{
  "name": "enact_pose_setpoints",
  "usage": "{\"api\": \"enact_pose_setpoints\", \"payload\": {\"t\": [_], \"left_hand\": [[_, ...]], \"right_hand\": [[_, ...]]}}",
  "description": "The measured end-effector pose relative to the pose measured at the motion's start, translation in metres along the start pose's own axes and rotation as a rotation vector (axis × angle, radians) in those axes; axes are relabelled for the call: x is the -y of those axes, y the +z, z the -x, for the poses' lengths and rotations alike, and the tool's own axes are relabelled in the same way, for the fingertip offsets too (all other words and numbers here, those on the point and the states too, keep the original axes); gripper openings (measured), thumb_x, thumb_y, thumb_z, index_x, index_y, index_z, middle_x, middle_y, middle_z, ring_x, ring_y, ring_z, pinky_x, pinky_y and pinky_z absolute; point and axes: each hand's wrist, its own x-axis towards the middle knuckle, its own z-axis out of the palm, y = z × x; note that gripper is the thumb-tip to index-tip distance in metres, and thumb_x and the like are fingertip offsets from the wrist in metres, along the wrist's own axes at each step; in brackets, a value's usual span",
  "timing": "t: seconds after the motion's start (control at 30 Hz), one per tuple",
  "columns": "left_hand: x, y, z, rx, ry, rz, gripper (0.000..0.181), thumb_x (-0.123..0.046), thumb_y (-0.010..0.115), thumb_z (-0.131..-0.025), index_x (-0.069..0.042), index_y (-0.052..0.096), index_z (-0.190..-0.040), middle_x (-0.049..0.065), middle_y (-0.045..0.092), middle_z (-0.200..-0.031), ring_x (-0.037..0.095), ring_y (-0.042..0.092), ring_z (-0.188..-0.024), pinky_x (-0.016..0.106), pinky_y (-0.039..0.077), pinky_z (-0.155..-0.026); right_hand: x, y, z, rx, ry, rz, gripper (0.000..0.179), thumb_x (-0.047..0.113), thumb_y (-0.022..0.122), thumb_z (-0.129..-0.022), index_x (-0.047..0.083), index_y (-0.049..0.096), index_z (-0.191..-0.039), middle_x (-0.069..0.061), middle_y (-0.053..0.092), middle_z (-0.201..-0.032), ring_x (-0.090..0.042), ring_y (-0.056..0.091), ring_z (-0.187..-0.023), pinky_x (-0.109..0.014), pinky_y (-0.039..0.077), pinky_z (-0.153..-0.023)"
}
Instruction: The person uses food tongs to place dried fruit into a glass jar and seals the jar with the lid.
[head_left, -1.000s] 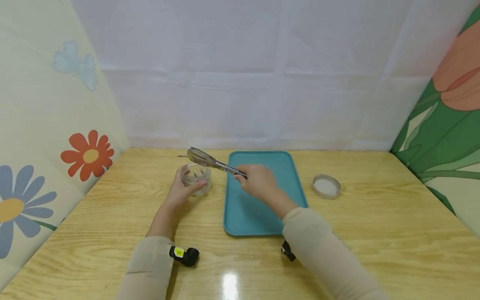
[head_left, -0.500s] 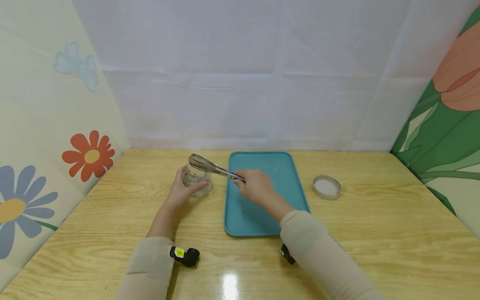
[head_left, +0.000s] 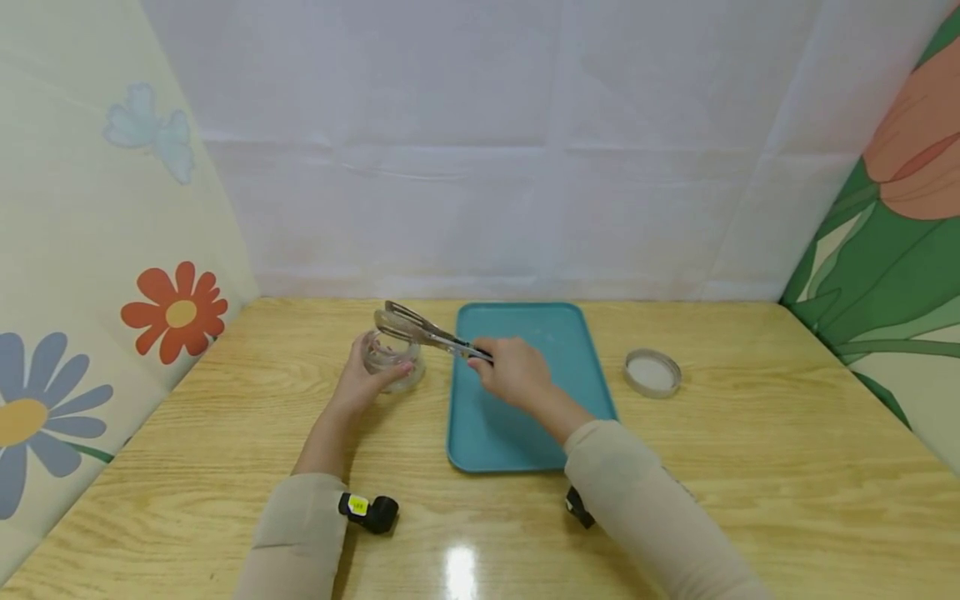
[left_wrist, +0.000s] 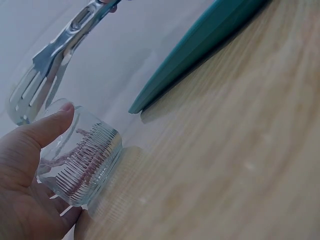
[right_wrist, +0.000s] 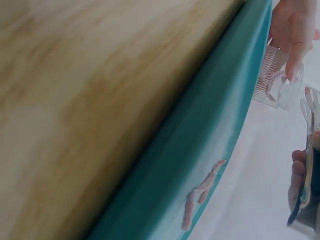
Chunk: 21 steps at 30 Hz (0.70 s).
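My left hand [head_left: 363, 379] grips a clear glass jar [head_left: 408, 377] on the table left of the tray, thumb at its rim. Several thin reddish-brown twisted pieces [left_wrist: 89, 162] show through its ribbed side in the left wrist view. From the right, my right hand [head_left: 516, 368] holds metal tongs [head_left: 431, 333] by the handle. Their slotted ends stand spread apart over the jar's mouth, with nothing visible between them. A similar forked, reddish piece [right_wrist: 202, 192] lies on the teal tray [right_wrist: 170, 185] in the right wrist view.
In the head view the teal tray spans the middle of the wooden table [head_left: 720, 467]. A round lid [head_left: 652, 373] lies to its right. White cloth [head_left: 480, 167] hangs behind the table, and flower-printed panels [head_left: 180, 312] stand at both sides.
The tongs have dipped slightly toward the jar and their ends have spread apart. A thin piece that stuck out past their tips no longer shows there. My left hand and the jar stay put.
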Motion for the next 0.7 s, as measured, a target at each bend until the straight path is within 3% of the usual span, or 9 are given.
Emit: {"api": "enact_pose_setpoints", "payload": {"t": [0.13,0.37,0.7], "left_hand": [[0.0,0.0,0.0,0.001,0.001,0.003,0.093,-0.028,0.07,-0.073,-0.01,0.006,-0.138,0.02,0.014,-0.138,0.033,0.011,-0.125,0.045,0.011,-0.099],[0.001,0.0,0.0,0.0,-0.002,0.002,0.094,-0.029,0.07,-0.072,-0.009,0.006,-0.138,0.02,0.012,-0.139,0.033,0.009,-0.125,0.046,0.01,-0.099],[0.0,-0.001,0.0,0.015,-0.021,0.007,0.096,-0.031,0.07,-0.072,-0.011,0.003,-0.139,0.018,0.01,-0.14,0.033,0.007,-0.126,0.047,0.01,-0.098]], "right_hand": [[0.0,-0.007,0.0,-0.006,0.011,-0.035,0.015,0.03,0.049,-0.088,0.018,0.054,-0.08,0.002,0.044,-0.056,-0.01,0.034,-0.042,-0.023,0.026,-0.038],[-0.007,-0.023,-0.001,-0.033,0.044,-0.029,0.018,0.032,0.05,-0.087,0.017,0.058,-0.094,0.004,0.05,-0.063,-0.011,0.04,-0.044,-0.024,0.03,-0.038],[-0.027,-0.045,0.004,-0.049,0.09,0.008,0.026,0.036,0.051,-0.086,0.013,0.057,-0.096,0.001,0.047,-0.06,-0.014,0.038,-0.045,-0.026,0.028,-0.039]]}}
